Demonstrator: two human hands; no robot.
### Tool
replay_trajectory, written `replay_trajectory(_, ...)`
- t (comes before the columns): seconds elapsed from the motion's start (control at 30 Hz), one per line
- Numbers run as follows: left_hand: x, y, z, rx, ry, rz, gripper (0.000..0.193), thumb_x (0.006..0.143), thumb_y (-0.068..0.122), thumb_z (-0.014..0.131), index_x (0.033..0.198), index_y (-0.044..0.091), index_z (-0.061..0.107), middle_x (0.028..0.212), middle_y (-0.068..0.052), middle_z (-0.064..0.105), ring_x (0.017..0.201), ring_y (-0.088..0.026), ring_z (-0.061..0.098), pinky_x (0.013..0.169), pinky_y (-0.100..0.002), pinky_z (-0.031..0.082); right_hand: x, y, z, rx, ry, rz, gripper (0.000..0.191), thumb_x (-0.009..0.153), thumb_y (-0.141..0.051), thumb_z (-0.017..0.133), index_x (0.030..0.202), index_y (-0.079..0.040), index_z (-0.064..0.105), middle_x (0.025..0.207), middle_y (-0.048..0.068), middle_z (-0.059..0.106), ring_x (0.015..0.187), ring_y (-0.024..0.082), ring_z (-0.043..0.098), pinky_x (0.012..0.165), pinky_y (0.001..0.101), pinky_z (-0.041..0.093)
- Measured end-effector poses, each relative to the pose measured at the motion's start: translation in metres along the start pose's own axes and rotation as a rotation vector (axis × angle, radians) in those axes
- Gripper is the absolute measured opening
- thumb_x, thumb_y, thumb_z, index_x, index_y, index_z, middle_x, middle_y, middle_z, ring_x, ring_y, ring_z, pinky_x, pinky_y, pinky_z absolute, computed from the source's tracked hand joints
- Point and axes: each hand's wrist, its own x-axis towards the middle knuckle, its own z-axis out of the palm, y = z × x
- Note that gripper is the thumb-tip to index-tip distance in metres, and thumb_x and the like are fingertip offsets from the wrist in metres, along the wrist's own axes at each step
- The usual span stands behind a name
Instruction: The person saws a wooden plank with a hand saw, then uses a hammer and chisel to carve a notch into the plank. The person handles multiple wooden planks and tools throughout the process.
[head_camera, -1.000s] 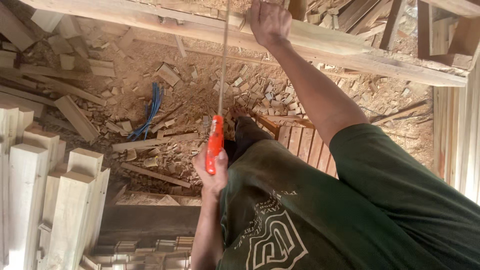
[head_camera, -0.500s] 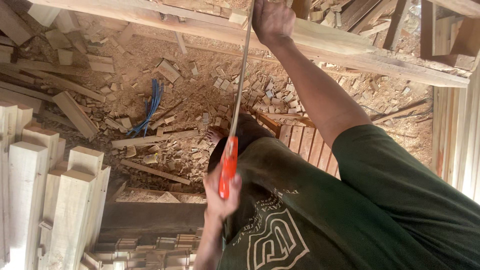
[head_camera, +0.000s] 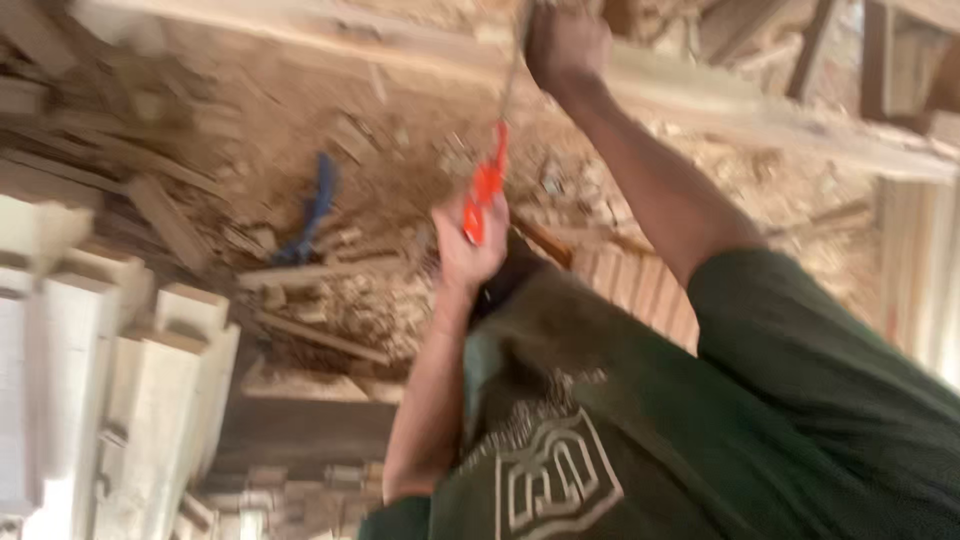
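Head view, blurred by motion. Left hand is just left of frame centre, fingers clamped on the orange handle of a handsaw. Its blade runs thin toward 12 o'clock and meets the long wooden beam that crosses the top of the frame. Right hand sits at 12 o'clock on that beam, just right of the blade, with the fingers curled down onto the wood. Can't tell if it's gripping or only pressing.

Green shirt fills 4 to 6 o'clock. Floor beyond the saw is covered in sawdust and offcuts. A blue item lies at 10 o'clock of the left hand, well apart. Pale stacked timber pieces stand at 8 o'clock. Reddish slats show between the two arms.
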Motion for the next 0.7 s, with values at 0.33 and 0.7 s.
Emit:
replay_trajectory(0.33, -0.021, 0.035, 0.02, 0.108, 0.059, -0.034, 0.033, 0.1, 0.031, 0.066, 0.102, -0.002, 0.069, 0.08, -0.016, 0.067, 0.069, -0.03, 0.068, 0.067, -0.039, 0.056, -0.002, 0.0, -0.002, -0.012, -0.186, 0.056, 0.032, 0.108, -0.029, 0.052, 0.083, -0.015, 0.067, 0.061, 0.01, 0.06, 0.056, 0.025, 0.058, 0.064, 0.0458, 0.056)
replay_trajectory(0.7, -0.118, 0.12, -0.115, 0.423, 0.377, -0.057, 0.054, 0.099, 0.056, 0.054, 0.086, 0.005, 0.065, 0.069, -0.006, 0.056, 0.057, -0.02, 0.054, 0.057, -0.037, 0.043, 0.008, -0.013, -0.008, 0.075, 0.032, 0.043, 0.046, 0.112, -0.039, 0.038, 0.1, -0.003, 0.063, 0.082, 0.019, 0.064, 0.072, 0.034, 0.063, 0.067, 0.0504, 0.055)
